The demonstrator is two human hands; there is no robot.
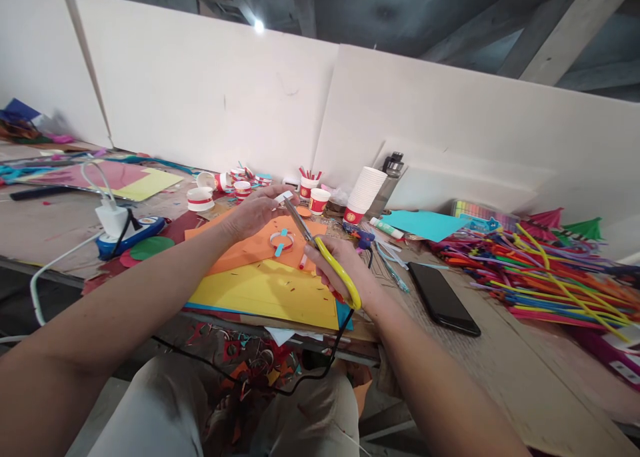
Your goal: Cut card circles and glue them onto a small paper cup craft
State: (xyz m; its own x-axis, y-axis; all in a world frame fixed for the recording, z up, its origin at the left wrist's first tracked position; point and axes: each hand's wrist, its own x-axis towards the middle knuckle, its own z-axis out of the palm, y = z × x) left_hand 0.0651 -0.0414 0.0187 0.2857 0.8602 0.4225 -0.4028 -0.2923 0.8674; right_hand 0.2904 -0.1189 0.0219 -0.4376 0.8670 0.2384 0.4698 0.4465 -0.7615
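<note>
My left hand (257,211) pinches a small white piece of paper (284,197) above the orange sheets. In my right hand (345,267) is a pair of scissors (327,253) with yellow handles, its blade tips touching or very near the white piece. Below the hands a paper ring (281,241) with blue tabs lies on the orange paper (240,243). A yellow sheet (260,293) with small scraps on it is nearer to me. Whether the blades are parted is hard to make out.
Cut cup pieces (201,199) and a cup stack (365,193) stand toward the back, near a bottle (387,183). On the right are a phone (443,298) and pipe cleaners (545,270). A power strip (133,237) with a cable lies left. Scraps (250,357) cover the floor.
</note>
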